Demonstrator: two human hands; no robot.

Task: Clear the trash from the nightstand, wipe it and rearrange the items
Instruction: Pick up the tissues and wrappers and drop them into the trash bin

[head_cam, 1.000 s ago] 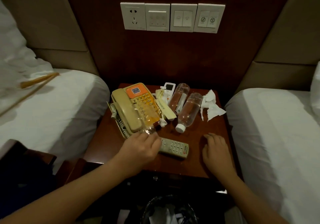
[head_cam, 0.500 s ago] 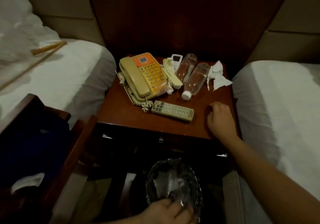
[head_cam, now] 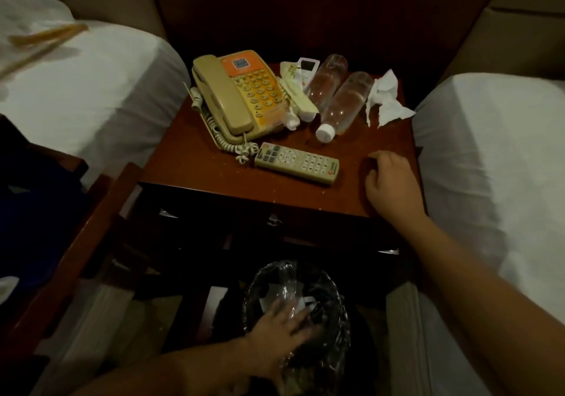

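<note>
The dark wooden nightstand [head_cam: 198,163] carries a beige and orange telephone [head_cam: 241,89], a TV remote [head_cam: 296,163], a small white remote [head_cam: 307,68], cream packets [head_cam: 298,99], two clear bottles lying down [head_cam: 327,80] [head_cam: 345,102] and a crumpled white tissue [head_cam: 385,99]. On the floor in front stands a trash bin [head_cam: 333,300] with a black liner. My left hand [head_cam: 281,325] is spread over the bin, and a clear plastic wrapper [head_cam: 287,288] lies at its fingertips inside. My right hand [head_cam: 391,181] rests curled on the nightstand's front right corner and holds nothing.
A white bed [head_cam: 91,89] flanks the nightstand on the left, and another bed [head_cam: 489,151] on the right. A wooden chair frame [head_cam: 76,242] stands at the lower left, close to the bin. The nightstand's drawer front is dark.
My left hand took the clear wrapper off the telephone and carried it down to the bin, where its fingers have spread. My right hand has stayed on the nightstand corner.
</note>
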